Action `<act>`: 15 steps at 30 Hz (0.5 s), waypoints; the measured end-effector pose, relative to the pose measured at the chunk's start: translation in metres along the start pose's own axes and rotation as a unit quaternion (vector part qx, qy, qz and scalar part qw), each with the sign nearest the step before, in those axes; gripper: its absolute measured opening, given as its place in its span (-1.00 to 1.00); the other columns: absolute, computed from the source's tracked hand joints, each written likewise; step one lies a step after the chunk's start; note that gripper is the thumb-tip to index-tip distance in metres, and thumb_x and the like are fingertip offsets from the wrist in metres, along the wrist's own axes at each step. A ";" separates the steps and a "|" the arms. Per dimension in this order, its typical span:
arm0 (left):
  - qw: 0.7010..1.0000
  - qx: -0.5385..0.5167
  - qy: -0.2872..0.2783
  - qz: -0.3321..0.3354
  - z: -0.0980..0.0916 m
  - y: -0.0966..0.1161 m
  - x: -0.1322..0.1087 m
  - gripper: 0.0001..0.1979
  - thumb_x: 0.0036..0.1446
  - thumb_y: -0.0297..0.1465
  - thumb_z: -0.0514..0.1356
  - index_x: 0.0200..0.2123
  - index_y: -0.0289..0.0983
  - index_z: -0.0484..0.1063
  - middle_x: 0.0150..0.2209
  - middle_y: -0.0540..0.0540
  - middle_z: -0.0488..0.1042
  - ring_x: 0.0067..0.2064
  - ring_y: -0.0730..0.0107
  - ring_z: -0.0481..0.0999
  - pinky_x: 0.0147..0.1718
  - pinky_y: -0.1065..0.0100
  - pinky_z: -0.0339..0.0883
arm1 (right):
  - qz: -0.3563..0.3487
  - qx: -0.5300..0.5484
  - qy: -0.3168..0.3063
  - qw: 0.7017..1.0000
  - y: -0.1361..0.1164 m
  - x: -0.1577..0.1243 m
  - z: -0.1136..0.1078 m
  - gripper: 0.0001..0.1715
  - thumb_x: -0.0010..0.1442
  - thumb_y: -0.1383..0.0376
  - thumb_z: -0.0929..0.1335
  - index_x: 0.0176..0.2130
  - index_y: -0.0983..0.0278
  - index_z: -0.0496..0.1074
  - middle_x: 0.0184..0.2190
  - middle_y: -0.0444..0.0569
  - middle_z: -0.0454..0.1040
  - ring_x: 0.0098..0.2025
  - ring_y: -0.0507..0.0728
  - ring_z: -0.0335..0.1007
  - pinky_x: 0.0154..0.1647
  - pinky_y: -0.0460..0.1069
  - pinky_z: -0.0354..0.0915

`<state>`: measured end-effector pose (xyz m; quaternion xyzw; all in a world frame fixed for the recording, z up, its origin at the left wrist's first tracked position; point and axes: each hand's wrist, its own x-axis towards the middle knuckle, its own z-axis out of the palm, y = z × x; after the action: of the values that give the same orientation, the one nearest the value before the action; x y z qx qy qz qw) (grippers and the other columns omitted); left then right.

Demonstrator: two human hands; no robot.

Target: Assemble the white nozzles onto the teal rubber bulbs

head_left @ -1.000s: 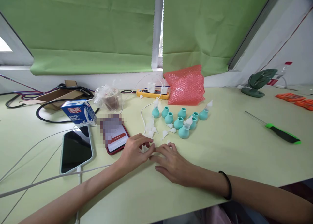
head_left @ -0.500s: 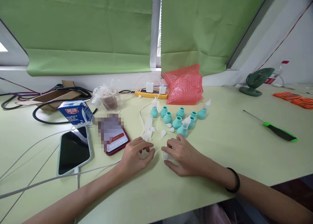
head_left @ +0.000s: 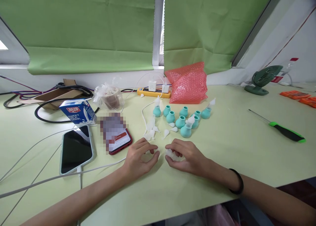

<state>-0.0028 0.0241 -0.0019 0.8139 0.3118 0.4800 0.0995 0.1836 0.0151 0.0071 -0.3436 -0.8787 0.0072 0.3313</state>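
Note:
My left hand (head_left: 139, 157) is closed in a pinch on a small white silicone tip (head_left: 157, 150), partly hidden by the fingers. Opposite it, my right hand (head_left: 192, 155) grips a clear plastic connector (head_left: 174, 154), mostly covered by the fingers. A narrow gap separates the two hands just above the table. Beyond them stand several teal rubber bulbs (head_left: 170, 117) with open necks. A few carry clear connectors and white tips, such as the nearest bulb (head_left: 186, 131). Loose white tips (head_left: 166, 133) and a pile of translucent pieces (head_left: 150, 128) lie beside the bulbs.
Two phones, one dark-screened (head_left: 77, 150) and one red-cased (head_left: 120, 142), lie left near a milk carton (head_left: 77, 112) and cables. Behind are a yellow power strip (head_left: 148, 93) and pink bubble-wrap bag (head_left: 189, 84). A screwdriver (head_left: 286, 131) and green fan (head_left: 264, 79) are right.
My right hand has turned so that its fingers and thumb close around the clear connector, which shows more. Both hands remain near each other; the whole view has shifted slightly.

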 end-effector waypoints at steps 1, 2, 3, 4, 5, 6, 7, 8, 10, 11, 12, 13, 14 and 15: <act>1.000 -0.001 0.000 -0.009 0.000 0.001 0.000 -0.94 -0.09 -0.52 0.15 -0.47 -0.32 0.41 -0.61 -0.04 0.41 -0.54 0.47 0.31 -0.57 0.43 0.22 | 0.012 0.021 0.023 0.999 0.000 0.000 0.001 -0.81 -0.01 0.33 0.27 -0.33 0.35 0.35 -0.62 -0.15 0.25 -0.61 -0.05 0.14 -0.61 -0.14 0.13; 1.000 -0.001 -0.001 -0.020 0.000 0.001 0.000 -0.94 -0.09 -0.52 0.15 -0.47 -0.32 0.41 -0.62 -0.04 0.41 -0.55 0.47 0.31 -0.58 0.44 0.21 | 0.025 0.038 0.039 0.998 0.001 0.001 0.001 -0.81 -0.02 0.33 0.27 -0.31 0.34 0.34 -0.62 -0.16 0.24 -0.62 -0.06 0.14 -0.60 -0.14 0.16; 0.999 -0.002 -0.003 -0.033 -0.001 0.002 0.001 -0.95 -0.09 -0.51 0.15 -0.48 -0.32 0.41 -0.62 -0.03 0.40 -0.56 0.48 0.30 -0.59 0.45 0.20 | 0.040 0.054 0.049 0.997 0.001 0.001 0.002 -0.80 -0.01 0.34 0.27 -0.30 0.33 0.34 -0.62 -0.17 0.24 -0.62 -0.06 0.13 -0.59 -0.14 0.18; 0.999 -0.002 -0.004 -0.047 -0.001 0.002 0.001 -0.95 -0.08 -0.51 0.15 -0.49 -0.32 0.41 -0.63 -0.02 0.39 -0.56 0.49 0.30 -0.60 0.46 0.19 | 0.056 0.072 0.052 0.994 0.001 0.001 0.002 -0.79 0.00 0.34 0.26 -0.27 0.32 0.34 -0.61 -0.17 0.24 -0.61 -0.06 0.14 -0.59 -0.13 0.21; 0.998 -0.002 -0.007 -0.059 -0.001 0.002 0.001 -0.95 -0.08 -0.50 0.14 -0.49 -0.32 0.41 -0.63 -0.02 0.38 -0.57 0.50 0.30 -0.61 0.46 0.19 | 0.074 0.094 0.049 0.992 0.001 0.001 0.002 -0.77 0.02 0.34 0.25 -0.25 0.30 0.33 -0.58 -0.15 0.26 -0.59 -0.05 0.16 -0.58 -0.13 0.24; 0.997 -0.002 -0.010 -0.070 -0.001 0.003 0.002 -0.95 -0.08 -0.50 0.14 -0.50 -0.32 0.41 -0.63 -0.01 0.38 -0.57 0.50 0.30 -0.61 0.46 0.19 | 0.093 0.119 0.043 0.988 0.001 0.001 0.003 -0.75 0.04 0.33 0.24 -0.22 0.29 0.33 -0.54 -0.12 0.28 -0.56 -0.04 0.19 -0.58 -0.14 0.27; 0.997 -0.004 -0.015 -0.081 -0.001 0.003 0.002 -0.94 -0.08 -0.49 0.14 -0.49 -0.31 0.41 -0.64 0.00 0.37 -0.58 0.51 0.30 -0.60 0.47 0.19 | 0.114 0.148 0.034 0.982 0.001 0.001 0.003 -0.74 0.07 0.32 0.22 -0.19 0.27 0.32 -0.48 -0.10 0.29 -0.51 -0.03 0.21 -0.58 -0.14 0.29; 0.996 -0.006 -0.021 -0.092 -0.002 0.003 0.002 -0.94 -0.07 -0.49 0.14 -0.49 -0.31 0.42 -0.64 0.00 0.37 -0.58 0.51 0.30 -0.60 0.47 0.19 | 0.135 0.177 0.025 0.974 0.000 0.001 0.003 -0.73 0.09 0.32 0.21 -0.16 0.25 0.31 -0.42 -0.07 0.29 -0.46 -0.02 0.23 -0.59 -0.15 0.31; 0.994 -0.014 -0.030 -0.108 -0.001 0.004 0.002 -0.93 -0.08 -0.49 0.14 -0.48 -0.32 0.43 -0.63 -0.01 0.37 -0.57 0.50 0.31 -0.59 0.47 0.21 | 0.175 0.235 0.009 0.956 -0.002 0.000 0.004 -0.73 0.12 0.30 0.19 -0.15 0.23 0.30 -0.34 -0.04 0.25 -0.37 0.00 0.22 -0.60 -0.16 0.34; 0.993 -0.017 -0.033 -0.113 -0.001 0.004 0.002 -0.93 -0.08 -0.49 0.14 -0.48 -0.33 0.43 -0.63 -0.01 0.38 -0.57 0.50 0.31 -0.59 0.47 0.21 | 0.192 0.264 0.006 0.945 -0.003 0.000 0.005 -0.74 0.12 0.29 0.19 -0.16 0.23 0.29 -0.31 -0.03 0.22 -0.35 0.01 0.22 -0.61 -0.16 0.35; 0.992 -0.020 -0.034 -0.116 -0.001 0.004 0.002 -0.92 -0.08 -0.49 0.14 -0.48 -0.33 0.43 -0.63 -0.02 0.38 -0.57 0.50 0.32 -0.59 0.47 0.22 | 0.207 0.294 0.006 0.933 -0.004 0.000 0.006 -0.77 0.12 0.29 0.19 -0.18 0.22 0.29 -0.30 -0.03 0.20 -0.32 0.02 0.21 -0.60 -0.16 0.36; 0.992 -0.022 -0.033 -0.118 -0.001 0.004 0.002 -0.92 -0.08 -0.49 0.14 -0.49 -0.33 0.43 -0.62 -0.02 0.39 -0.58 0.50 0.32 -0.59 0.47 0.22 | 0.218 0.324 0.009 0.921 -0.005 0.000 0.007 -0.79 0.11 0.28 0.21 -0.20 0.22 0.28 -0.29 -0.04 0.18 -0.30 0.03 0.20 -0.58 -0.14 0.38; 0.992 -0.024 -0.032 -0.120 -0.001 0.004 0.001 -0.92 -0.08 -0.49 0.14 -0.49 -0.33 0.44 -0.62 -0.02 0.39 -0.58 0.50 0.32 -0.59 0.46 0.22 | 0.227 0.355 0.013 0.907 -0.006 0.000 0.008 -0.81 0.10 0.28 0.23 -0.22 0.22 0.27 -0.28 -0.05 0.17 -0.29 0.03 0.20 -0.55 -0.13 0.40; 0.992 -0.025 -0.033 -0.122 -0.001 0.004 0.001 -0.92 -0.08 -0.48 0.14 -0.49 -0.33 0.44 -0.62 -0.02 0.39 -0.58 0.50 0.32 -0.58 0.46 0.23 | 0.234 0.386 0.017 0.892 -0.006 0.000 0.009 -0.82 0.08 0.28 0.25 -0.23 0.22 0.26 -0.29 -0.06 0.16 -0.29 0.03 0.20 -0.51 -0.11 0.42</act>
<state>-0.0014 0.0212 0.0015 0.7823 0.3934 0.4448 0.1881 0.1746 0.0120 0.0014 -0.3844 -0.6947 0.4175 0.4418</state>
